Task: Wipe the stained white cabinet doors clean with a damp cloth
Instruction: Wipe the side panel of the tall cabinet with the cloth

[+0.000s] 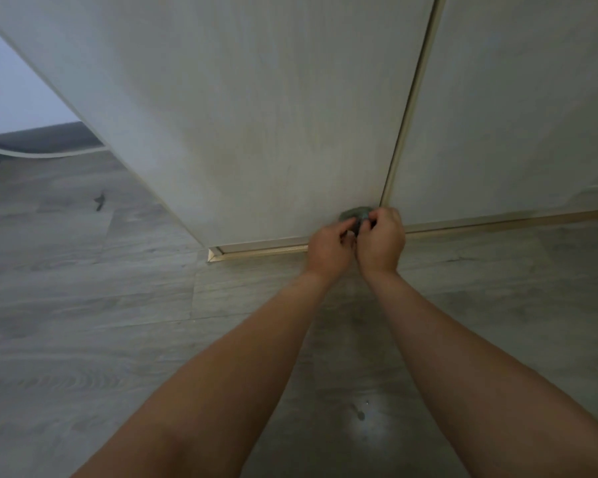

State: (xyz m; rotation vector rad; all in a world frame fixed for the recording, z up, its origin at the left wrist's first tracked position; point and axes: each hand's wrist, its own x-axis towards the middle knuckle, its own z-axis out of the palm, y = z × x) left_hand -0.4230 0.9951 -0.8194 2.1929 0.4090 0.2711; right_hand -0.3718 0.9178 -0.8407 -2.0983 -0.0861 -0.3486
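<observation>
Two white cabinet doors fill the upper view: the left door (256, 115) shows faint yellowish staining near its lower part, and the right door (515, 115) lies past a beige vertical trim. A small grey-green cloth (354, 214) is bunched up at the bottom right corner of the left door. My left hand (328, 248) and my right hand (382, 239) are side by side, both with fingers curled round the cloth. Most of the cloth is hidden behind my fingers.
A beige floor track (256, 251) runs along the base of the doors. Grey wood-look flooring (101, 305) spreads below, with a small dark scrap (100, 201) at the left and a bright wet-looking spot (368, 429) near me. A curved white edge (42, 154) shows far left.
</observation>
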